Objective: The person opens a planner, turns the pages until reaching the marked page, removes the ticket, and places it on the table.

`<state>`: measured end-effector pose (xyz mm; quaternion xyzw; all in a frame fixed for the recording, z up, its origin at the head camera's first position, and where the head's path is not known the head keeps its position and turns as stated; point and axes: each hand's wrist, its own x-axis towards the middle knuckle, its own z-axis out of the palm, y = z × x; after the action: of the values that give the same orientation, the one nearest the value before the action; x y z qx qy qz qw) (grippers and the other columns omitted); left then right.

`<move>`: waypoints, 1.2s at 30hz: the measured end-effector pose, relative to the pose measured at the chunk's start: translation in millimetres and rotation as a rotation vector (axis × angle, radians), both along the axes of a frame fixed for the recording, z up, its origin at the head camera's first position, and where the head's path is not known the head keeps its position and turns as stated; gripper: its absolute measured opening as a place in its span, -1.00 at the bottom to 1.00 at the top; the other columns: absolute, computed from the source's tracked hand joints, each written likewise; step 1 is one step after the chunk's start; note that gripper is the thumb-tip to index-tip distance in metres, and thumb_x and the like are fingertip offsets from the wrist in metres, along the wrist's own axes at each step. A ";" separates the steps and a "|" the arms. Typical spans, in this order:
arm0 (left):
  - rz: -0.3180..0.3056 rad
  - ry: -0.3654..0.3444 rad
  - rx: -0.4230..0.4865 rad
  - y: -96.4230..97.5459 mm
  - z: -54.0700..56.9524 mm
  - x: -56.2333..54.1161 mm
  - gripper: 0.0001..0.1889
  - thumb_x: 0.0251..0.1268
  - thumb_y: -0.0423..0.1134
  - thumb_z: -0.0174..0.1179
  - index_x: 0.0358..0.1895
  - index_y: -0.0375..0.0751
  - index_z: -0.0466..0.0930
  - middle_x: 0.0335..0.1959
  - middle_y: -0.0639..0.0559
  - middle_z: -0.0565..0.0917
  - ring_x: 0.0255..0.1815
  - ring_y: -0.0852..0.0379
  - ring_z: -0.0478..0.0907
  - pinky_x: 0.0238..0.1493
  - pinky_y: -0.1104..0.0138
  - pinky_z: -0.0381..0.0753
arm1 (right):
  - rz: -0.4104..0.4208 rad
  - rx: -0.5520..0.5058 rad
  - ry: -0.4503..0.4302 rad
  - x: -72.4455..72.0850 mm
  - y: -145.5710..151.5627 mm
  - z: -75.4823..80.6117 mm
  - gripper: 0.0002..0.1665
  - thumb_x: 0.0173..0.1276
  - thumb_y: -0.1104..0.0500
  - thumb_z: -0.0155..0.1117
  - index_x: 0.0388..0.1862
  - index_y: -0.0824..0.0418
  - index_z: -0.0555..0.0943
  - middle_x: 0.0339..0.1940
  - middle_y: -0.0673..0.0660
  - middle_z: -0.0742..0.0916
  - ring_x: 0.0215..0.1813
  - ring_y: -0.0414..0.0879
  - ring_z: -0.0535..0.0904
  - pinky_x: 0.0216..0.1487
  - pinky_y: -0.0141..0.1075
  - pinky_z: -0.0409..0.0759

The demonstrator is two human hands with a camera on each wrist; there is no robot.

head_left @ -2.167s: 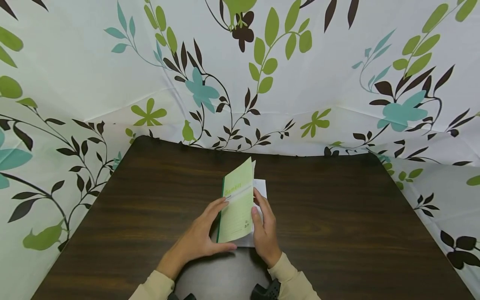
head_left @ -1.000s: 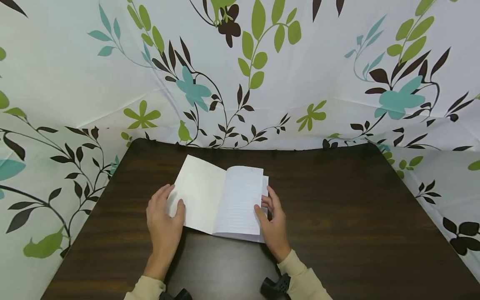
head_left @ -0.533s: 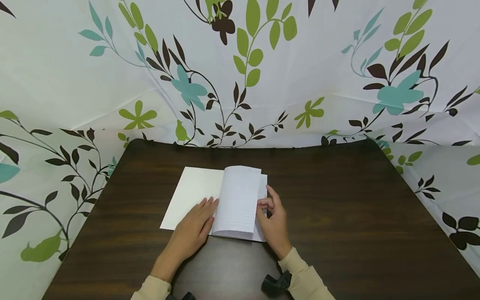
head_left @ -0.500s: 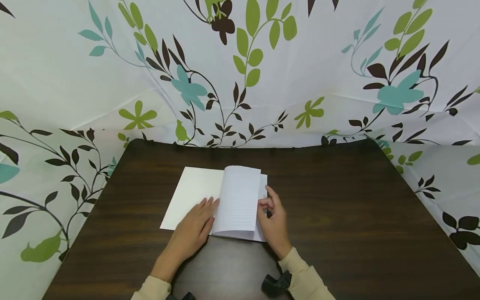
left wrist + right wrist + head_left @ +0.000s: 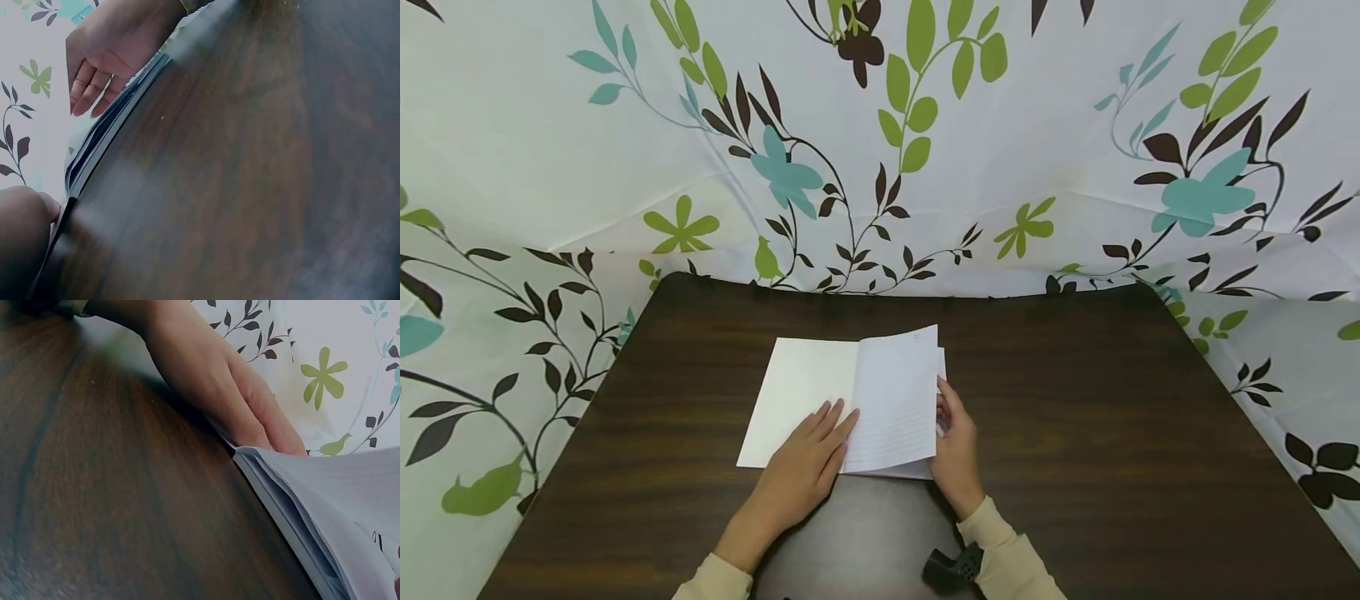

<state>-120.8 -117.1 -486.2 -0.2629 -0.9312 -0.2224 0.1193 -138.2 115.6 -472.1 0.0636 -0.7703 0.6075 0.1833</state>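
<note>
An open notebook [image 5: 891, 400] lies on the dark wood table, its blank inside cover on the left and lined pages on the right. My left hand [image 5: 805, 462] rests on it beside the spine, fingers straight and spread over the cover and page edge. A lined page on the right side stands slightly raised. Behind its outer edge is my right hand [image 5: 957, 454], thumb and some fingertips hidden by the page. In the left wrist view the right hand's [image 5: 119, 44] fingers extend loosely. The right wrist view shows the left hand [image 5: 206, 375] at the notebook's bottom edge [image 5: 281, 512].
The table [image 5: 1090, 433] extends around the notebook on both sides. A white curtain [image 5: 1000, 150] with leaf and bird prints hangs behind and beside it. A black device [image 5: 952, 569] sits at the right wrist.
The notebook's cover was opened to the left and laid flat. The left hand moved from the cover's outer edge to the spine. Lately the raised page has straightened and hides the right thumb.
</note>
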 end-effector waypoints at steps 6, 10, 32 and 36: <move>0.029 -0.095 0.093 -0.6 1.8 1.7 -0.47 0.63 -0.17 0.05 0.53 -0.32 0.36 0.53 -0.23 0.38 0.57 -0.15 0.28 0.54 -0.03 0.25 | 0.151 0.027 0.059 1.3 -8.7 -0.8 -0.50 0.47 0.34 0.32 0.35 0.37 0.52 0.15 0.23 0.72 0.18 0.07 0.63 0.15 -0.33 0.60; 0.070 -0.300 0.247 -1.4 6.3 1.4 -0.41 0.70 -0.06 -0.06 0.59 -0.32 0.23 0.60 -0.17 0.28 0.63 -0.09 0.17 0.59 0.01 0.14 | 0.235 0.078 0.103 1.3 -18.0 0.4 -0.53 0.58 0.29 0.18 0.41 0.32 0.47 0.20 0.19 0.69 0.24 0.04 0.60 0.22 -0.19 0.60; 0.222 0.288 0.679 -17.3 36.4 -3.6 -0.47 0.52 -0.33 0.11 0.49 -0.33 0.37 0.55 -0.19 0.37 0.60 -0.17 0.22 0.61 0.27 0.08 | 0.434 0.757 0.136 9.6 -44.4 -4.5 -0.50 0.63 0.01 0.09 0.37 0.22 0.61 0.52 0.40 0.45 0.61 0.27 0.23 0.57 0.23 0.13; 0.142 0.083 0.371 -6.7 21.3 -3.8 -0.46 0.54 -0.24 0.18 0.50 -0.26 0.40 0.56 -0.13 0.36 0.61 -0.12 0.22 0.60 0.20 0.13 | 0.417 0.804 0.180 9.5 -44.2 -7.8 -0.49 0.59 0.03 0.17 0.40 0.21 0.59 0.50 0.41 0.46 0.59 0.30 0.26 0.55 0.24 0.16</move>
<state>-124.6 -123.8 -464.9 -0.1789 -0.8849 -0.3700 0.2192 -128.7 71.4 -479.9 0.3356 -0.8966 0.2763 0.0842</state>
